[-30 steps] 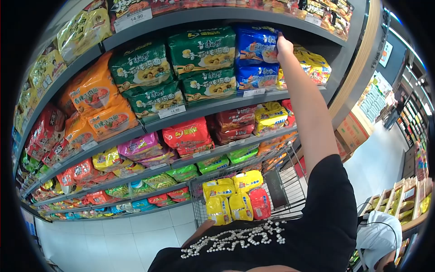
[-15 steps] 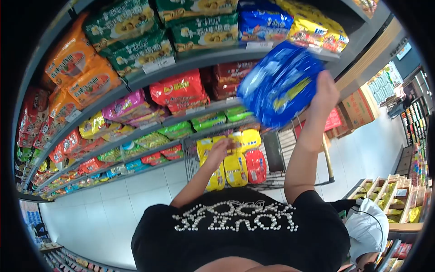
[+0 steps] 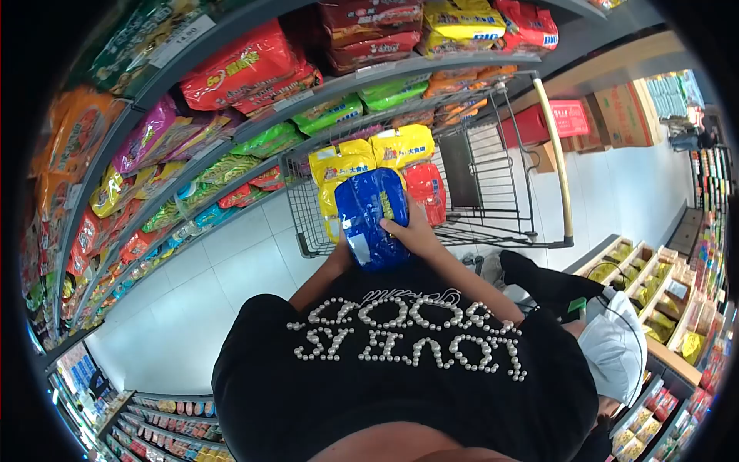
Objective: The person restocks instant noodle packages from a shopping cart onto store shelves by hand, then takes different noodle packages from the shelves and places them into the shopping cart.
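Observation:
A blue noodle pack (image 3: pixel 372 219) is held upright in front of the black shirt, between both hands. My right hand (image 3: pixel 413 229) grips its right side, the thumb lying on the front. On the pack's lower left side is my left hand (image 3: pixel 339 252), its fingers mostly hidden by the pack. Just beyond, the wire shopping cart (image 3: pixel 493 181) holds several yellow packs (image 3: pixel 403 146) and a red pack (image 3: pixel 426 192). The blue pack overlaps some of the yellow ones in view.
Shelves of bagged noodles (image 3: pixel 254 73) curve along the left and top. Cardboard boxes (image 3: pixel 625 115) stand beyond the cart handle. A person in a white cap (image 3: pixel 612 350) is close at the right, beside wooden display bins (image 3: pixel 654 296).
The blue pack has come off the upper shelf and down in front of the chest. My left hand has moved from above the cart's packs to the blue pack. The view has tilted downward.

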Motion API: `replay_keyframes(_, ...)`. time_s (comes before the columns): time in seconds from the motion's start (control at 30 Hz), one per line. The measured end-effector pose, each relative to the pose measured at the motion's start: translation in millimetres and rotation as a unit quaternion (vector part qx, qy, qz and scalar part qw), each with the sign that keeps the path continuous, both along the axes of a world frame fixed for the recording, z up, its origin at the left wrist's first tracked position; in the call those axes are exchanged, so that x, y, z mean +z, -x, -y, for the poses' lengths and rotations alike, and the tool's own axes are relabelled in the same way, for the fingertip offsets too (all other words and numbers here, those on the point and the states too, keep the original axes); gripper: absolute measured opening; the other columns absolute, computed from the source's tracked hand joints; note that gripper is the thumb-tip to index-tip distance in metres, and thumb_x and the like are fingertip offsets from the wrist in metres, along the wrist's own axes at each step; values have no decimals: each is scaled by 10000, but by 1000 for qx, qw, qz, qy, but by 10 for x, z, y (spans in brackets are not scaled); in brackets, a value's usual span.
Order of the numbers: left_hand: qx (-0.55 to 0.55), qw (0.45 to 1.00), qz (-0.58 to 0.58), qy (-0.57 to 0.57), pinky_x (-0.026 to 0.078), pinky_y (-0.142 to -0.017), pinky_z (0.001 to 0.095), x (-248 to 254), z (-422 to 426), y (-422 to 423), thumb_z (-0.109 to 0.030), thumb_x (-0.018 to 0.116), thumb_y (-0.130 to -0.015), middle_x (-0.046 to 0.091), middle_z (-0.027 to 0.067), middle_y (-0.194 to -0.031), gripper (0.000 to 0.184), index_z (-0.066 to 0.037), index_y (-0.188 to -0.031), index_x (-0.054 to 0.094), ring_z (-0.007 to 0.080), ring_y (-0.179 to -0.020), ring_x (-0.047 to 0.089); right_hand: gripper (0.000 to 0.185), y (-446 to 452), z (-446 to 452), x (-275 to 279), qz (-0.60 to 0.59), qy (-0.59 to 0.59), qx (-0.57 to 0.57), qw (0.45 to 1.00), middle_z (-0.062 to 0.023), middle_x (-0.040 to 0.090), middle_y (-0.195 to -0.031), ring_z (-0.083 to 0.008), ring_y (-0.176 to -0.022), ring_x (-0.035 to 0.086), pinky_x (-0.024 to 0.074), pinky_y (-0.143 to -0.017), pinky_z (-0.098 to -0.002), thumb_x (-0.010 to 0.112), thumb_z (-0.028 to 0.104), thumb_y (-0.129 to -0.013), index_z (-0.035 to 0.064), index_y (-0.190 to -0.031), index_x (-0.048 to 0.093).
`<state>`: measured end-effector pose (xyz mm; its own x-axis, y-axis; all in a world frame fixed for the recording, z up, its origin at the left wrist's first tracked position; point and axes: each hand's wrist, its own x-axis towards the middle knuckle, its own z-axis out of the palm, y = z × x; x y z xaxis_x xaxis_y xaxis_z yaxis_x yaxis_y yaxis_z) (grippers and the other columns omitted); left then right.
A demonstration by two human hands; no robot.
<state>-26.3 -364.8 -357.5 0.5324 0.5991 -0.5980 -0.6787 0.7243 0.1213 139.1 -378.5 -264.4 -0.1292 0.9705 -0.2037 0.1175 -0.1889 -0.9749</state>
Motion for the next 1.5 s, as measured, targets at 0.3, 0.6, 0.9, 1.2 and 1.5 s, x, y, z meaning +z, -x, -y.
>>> replay_keyframes(0.3,-41,928,-369,-39,497,-893,391,-433,-154,-277,-390,509,-952,517,127,-1277,544,-46,-1351,372,244,-1090,565,466,-633,64,-713,-264,402,-131,867,-96,599,-1133,-274,-962,634,549,-744,-542,622,322,-902,130,-1293,455)
replay_keyframes(0.6,-226,856,-427,-185,445,-902,334,-288,-734,-549,-405,476,-956,504,76,-1307,482,-124,-1344,426,216,-1142,529,235,-1258,-610,-1934,-155,128,-236,951,-64,653,-889,-166,-790,627,536,-722,-385,550,245,-950,78,-1098,625)
replay_keyframes(0.9,-365,557,-655,-358,489,-828,419,-855,-26,459,-345,541,-885,649,194,-968,425,-22,-1159,570,328,-901,638,382,-1825,-1752,-2791,201,166,-456,851,-166,620,-1126,-303,-1008,601,481,-874,-386,692,198,-833,48,-1166,579)
replay_keyframes(1.2,-357,434,-744,-361,370,-1023,486,-1267,1288,1362,-278,594,-826,529,228,-1269,458,-53,-1222,553,381,-1214,453,450,-1389,-1496,-2857,-408,314,-457,726,-138,544,-1176,-312,-1071,553,471,-935,-500,500,415,-953,64,-1233,473)
replay_keyframes(1.5,-468,500,-682,-257,443,-924,491,-1807,729,1117,-412,474,-884,636,188,-1106,433,-80,-1133,599,364,-1058,588,125,-1313,-1353,-1766,-296,422,-379,769,-13,578,-744,-179,-573,535,447,-522,-338,521,230,-868,118,-816,543)
